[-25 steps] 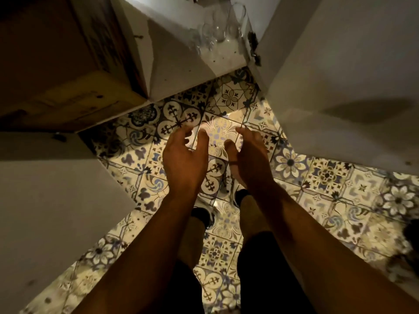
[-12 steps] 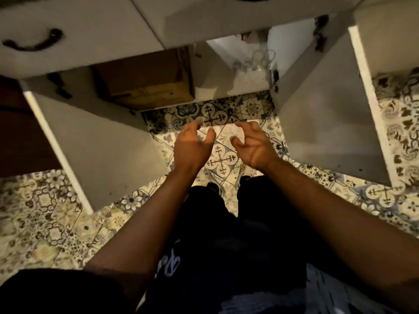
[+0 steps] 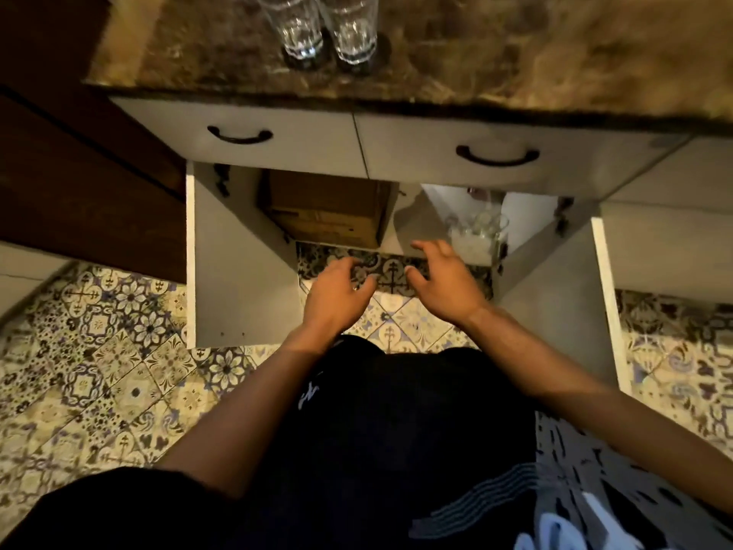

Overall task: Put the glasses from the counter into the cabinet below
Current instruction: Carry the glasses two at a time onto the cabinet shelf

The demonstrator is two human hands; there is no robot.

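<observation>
Glasses (image 3: pixel 325 27): two upright, touching, near desk (image 3: pixel 515 53) front edge; more inside open cabinet (image 3: pixel 436 216), right compartment, beside box (image 3: pixel 329 210); left hand (image 3: pixel 337 297) and right hand (image 3: pixel 444 283) empty, fingers spread, apart, above tiled floor (image 3: pixel 119 351) before cabinet.
</observation>
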